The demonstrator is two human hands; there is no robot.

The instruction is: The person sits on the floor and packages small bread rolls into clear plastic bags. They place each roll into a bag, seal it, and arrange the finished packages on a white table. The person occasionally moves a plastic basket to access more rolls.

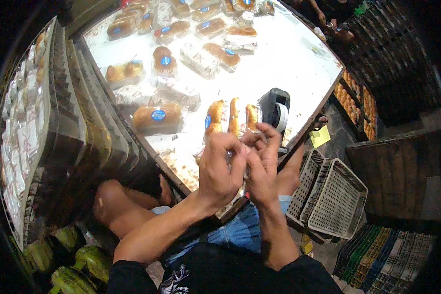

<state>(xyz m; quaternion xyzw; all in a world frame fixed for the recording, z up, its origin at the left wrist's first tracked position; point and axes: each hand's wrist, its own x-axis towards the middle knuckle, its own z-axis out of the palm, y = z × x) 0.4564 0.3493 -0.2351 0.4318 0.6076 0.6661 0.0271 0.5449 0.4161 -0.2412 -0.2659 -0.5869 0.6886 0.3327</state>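
Note:
My left hand [220,169] and my right hand [264,172] meet over the table's near corner, thumbs and fingertips drawn together. What is pinched between them is too small and blurred to tell; shiny clear plastic shows beneath and around the fingers. Just beyond the hands stand three upright bread pieces: a bagged bread roll [215,114] with a blue sticker, a narrow bread piece [234,115] and another bread piece [251,113]. Right of these, close to my right fingers, is a black tape dispenser [273,101] with a pale tape roll [280,117].
Bagged loaves, one nearest at left [158,117], cover the left and far parts of the white table [279,58]. Stacked trays [64,110] of packed bread rise at left, above green melon-like fruit [92,261]. Plastic crates [336,200] stand at right. Another person's hand [321,18] shows beyond.

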